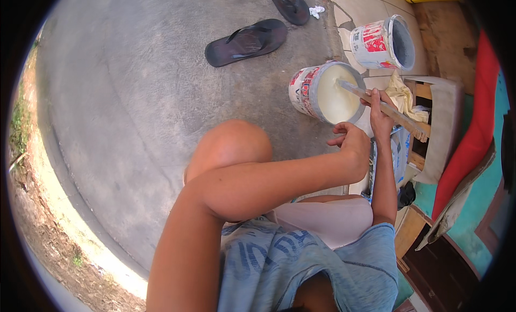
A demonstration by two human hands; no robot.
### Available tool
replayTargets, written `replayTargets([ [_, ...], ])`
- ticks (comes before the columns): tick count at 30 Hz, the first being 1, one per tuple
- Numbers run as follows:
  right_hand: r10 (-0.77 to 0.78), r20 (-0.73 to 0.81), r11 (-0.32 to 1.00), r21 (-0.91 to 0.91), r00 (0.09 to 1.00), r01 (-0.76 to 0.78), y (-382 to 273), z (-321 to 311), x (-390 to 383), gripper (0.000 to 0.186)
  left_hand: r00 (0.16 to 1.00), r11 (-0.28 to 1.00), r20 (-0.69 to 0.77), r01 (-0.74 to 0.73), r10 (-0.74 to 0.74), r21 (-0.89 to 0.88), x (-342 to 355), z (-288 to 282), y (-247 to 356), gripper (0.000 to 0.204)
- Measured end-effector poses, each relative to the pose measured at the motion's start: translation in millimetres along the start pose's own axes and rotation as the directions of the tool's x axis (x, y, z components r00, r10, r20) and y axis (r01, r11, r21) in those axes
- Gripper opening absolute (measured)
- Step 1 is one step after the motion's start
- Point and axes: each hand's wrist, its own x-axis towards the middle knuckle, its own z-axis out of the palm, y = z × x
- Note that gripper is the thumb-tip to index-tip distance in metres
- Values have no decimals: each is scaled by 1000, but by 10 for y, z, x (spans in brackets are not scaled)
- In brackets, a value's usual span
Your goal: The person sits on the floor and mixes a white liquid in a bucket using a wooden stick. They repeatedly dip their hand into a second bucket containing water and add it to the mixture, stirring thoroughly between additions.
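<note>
My right hand (379,110) grips a flat wooden stick (403,118) whose pale, coated end dips into cream-white liquid (334,100) in a white plastic bucket (302,92) with red markings. My left hand (349,140) hangs just below the bucket's rim and left of my right hand, its fingers loosely bent and apart with nothing visible in them. My left forearm crosses above my raised knee.
A second bucket (368,43) stands behind, on tiles. Two dark sandals (247,43) lie on the concrete floor (107,108) beside a crumpled white scrap (317,11). At right are wooden pieces (423,90), cream cloth (400,92) and a long red object (473,124).
</note>
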Motion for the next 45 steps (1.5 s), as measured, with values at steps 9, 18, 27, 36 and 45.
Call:
replayTargets([
  [9, 128, 305, 976, -205, 944, -66, -128, -341, -184, 29, 998, 997, 15, 56, -56, -43, 28, 55, -28, 26],
  [18, 66, 164, 997, 33, 984, -73, -92, 43, -105, 30, 1000, 1000, 25, 0, 1, -18, -10, 0, -26, 29],
  [27, 32, 112, 973, -231, 993, -5, -116, -277, -88, 29, 998, 999, 51, 22, -20, -35, -11, -33, -45, 26],
  [36, 107, 355, 994, -46, 929, -97, -189, -109, -165, 28, 999, 998, -2, 49, -49, -25, -18, 3, -42, 25],
  [45, -177, 377, 961, -132, 909, 242, -374, 103, 30, 23, 999, 999, -20, 32, -33, -29, -8, 3, 6, 26],
])
